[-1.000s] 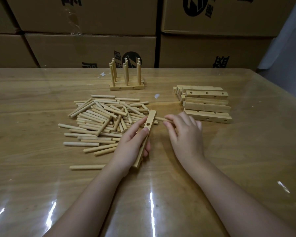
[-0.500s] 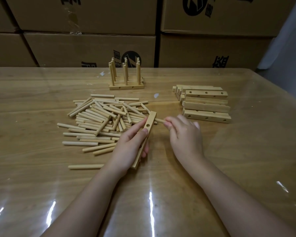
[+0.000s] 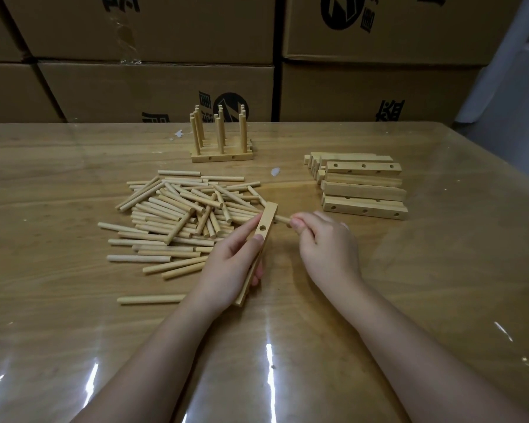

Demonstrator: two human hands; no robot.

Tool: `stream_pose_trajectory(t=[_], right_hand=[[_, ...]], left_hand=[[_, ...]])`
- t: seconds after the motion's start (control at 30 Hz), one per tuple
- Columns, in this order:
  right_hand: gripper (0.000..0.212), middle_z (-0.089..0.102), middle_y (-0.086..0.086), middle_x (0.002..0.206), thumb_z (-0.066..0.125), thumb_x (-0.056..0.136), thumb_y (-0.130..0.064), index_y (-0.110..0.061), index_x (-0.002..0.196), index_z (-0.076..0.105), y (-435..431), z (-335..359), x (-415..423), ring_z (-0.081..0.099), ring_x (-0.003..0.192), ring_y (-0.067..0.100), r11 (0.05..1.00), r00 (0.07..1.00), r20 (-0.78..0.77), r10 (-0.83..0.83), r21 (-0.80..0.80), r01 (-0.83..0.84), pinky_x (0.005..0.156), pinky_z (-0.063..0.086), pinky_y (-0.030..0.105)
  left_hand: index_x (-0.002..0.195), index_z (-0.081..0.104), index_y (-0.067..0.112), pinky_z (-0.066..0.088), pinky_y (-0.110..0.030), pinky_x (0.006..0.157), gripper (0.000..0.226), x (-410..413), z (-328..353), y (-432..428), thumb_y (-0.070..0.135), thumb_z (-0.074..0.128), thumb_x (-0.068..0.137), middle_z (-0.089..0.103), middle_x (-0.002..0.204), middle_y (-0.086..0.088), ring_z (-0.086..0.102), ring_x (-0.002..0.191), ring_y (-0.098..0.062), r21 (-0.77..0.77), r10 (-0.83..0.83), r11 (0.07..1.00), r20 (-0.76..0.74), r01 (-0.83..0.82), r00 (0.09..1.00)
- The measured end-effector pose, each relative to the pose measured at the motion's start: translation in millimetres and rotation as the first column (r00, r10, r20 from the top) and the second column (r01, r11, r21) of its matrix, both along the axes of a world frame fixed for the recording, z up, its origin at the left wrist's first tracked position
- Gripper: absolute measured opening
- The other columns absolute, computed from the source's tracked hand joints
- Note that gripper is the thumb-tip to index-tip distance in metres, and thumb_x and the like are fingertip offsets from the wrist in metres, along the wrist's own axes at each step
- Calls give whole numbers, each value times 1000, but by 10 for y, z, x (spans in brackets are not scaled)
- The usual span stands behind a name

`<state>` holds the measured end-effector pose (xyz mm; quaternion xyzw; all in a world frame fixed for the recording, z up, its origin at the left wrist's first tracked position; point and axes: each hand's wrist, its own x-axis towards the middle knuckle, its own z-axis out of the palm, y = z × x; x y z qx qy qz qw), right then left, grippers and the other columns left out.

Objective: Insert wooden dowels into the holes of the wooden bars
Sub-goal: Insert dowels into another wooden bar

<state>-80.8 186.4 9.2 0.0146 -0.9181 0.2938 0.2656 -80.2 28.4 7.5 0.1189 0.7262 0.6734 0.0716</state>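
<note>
Two hands work: left hand (image 3: 229, 264) grips wooden bar (image 3: 258, 248), right hand (image 3: 324, 239) pinches dowel (image 3: 283, 220) at it.

Two hands, left hand (image 3: 226, 265) and right hand (image 3: 329, 248); one bar (image 3: 269, 213), one dowel (image 3: 283, 220). Loose dowels (image 3: 180, 215), several dozen by my eye; stacked bars (image 3: 364, 190), too overlapped to count.

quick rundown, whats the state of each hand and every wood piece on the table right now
left hand, grips bar
right hand, pinches dowel
bar, held on edge, visible hole empty
dowel, roughly level, tip at bar's right side; depth unclear
pile, loose dowels lying flat
far bars, dowels standing upright in them
stack, bars lying flat, visible holes empty
</note>
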Motion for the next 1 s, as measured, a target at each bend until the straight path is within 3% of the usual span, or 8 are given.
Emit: stream_pose_trajectory(t=[0.13, 0.3, 0.53, 0.63, 0.73, 0.83, 0.93, 1.0], right_hand=[[21, 67, -9, 92, 51, 93, -18, -21, 96, 72, 19, -12, -9, 55, 79, 11, 995, 998, 62, 7, -95, -1, 74, 41, 31], [21, 60, -20, 82, 50, 94, -24, -28, 92, 71, 45, -49, -45, 51, 77, 3, 987, 991, 134, 3, -162, 19, 57, 33, 16], [16, 59, -25, 88, 51, 94, -27, -33, 96, 65, 1, -96, -94, 52, 85, -9, 898, 982, 158, 104, -439, -25, 67, 36, 1], [18, 58, -22, 93, 53, 93, -25, -43, 96, 58, -12, -68, -102, 52, 86, -15, 821, 972, 98, 213, -558, -123, 68, 38, 0], [23, 48, -24, 106, 51, 93, -30, -43, 112, 51, -13, -30, -86, 47, 92, -17, 762, 985, 24, 171, -637, -117, 74, 39, 2], [28, 44, -9, 108, 51, 93, -25, -27, 121, 48, -60, 26, 3, 46, 98, -4, 887, 982, -183, 46, -445, -125, 82, 40, 9], [28, 49, 5, 103, 51, 87, -20, -9, 112, 57, -263, 76, 182, 49, 96, 19, 953, 916, -340, 214, -133, -272, 84, 45, 37], [23, 55, 10, 97, 55, 85, -16, -6, 104, 63, -414, 105, 322, 51, 92, 24, 939, 881, -328, 340, 65, -339, 79, 44, 44]], left_hand=[[126, 50, 43, 46, -20, 50, 36, 6, -4, 10, 19, 46, 98, 54, 55, -3, 52, 51, -12, -17, -17, 1000, -14, 17, 1000], [130, 49, 39, 45, -19, 51, 38, 2, -31, 20, 18, 46, 99, 52, 55, -2, 51, 50, -10, -30, -18, 999, -42, 17, 999], [132, 41, 43, 48, -20, 54, 37, -26, -83, 40, 26, 43, 99, 54, 55, 9, 55, 53, -7, -106, -27, 994, -99, 16, 995], [128, 45, 39, 47, -21, 50, 33, -58, -86, 24, 23, 44, 99, 56, 55, 6, 54, 51, -10, -10, -3, 1000, -80, 3, 997], [118, 49, 45, 45, -21, 45, 28, -99, -80, -6, 25, 43, 99, 59, 56, 0, 55, 48, -11, 111, 48, 993, -18, -46, 999], [113, 50, 45, 43, -21, 41, 23, -147, -81, -27, 28, 41, 100, 62, 57, -3, 55, 46, -12, 237, 130, 961, 72, -144, 989], [113, 49, 43, 46, -21, 46, 21, -197, -117, -47, 28, 41, 100, 66, 67, 0, 59, 53, -8, 284, 147, 944, 101, -170, 984], [121, 49, 40, 48, -17, 67, 25, -204, -163, -68, 29, 43, 100, 66, 100, 6, 61, 80, 3, 247, 207, 943, 87, -223, 974]])
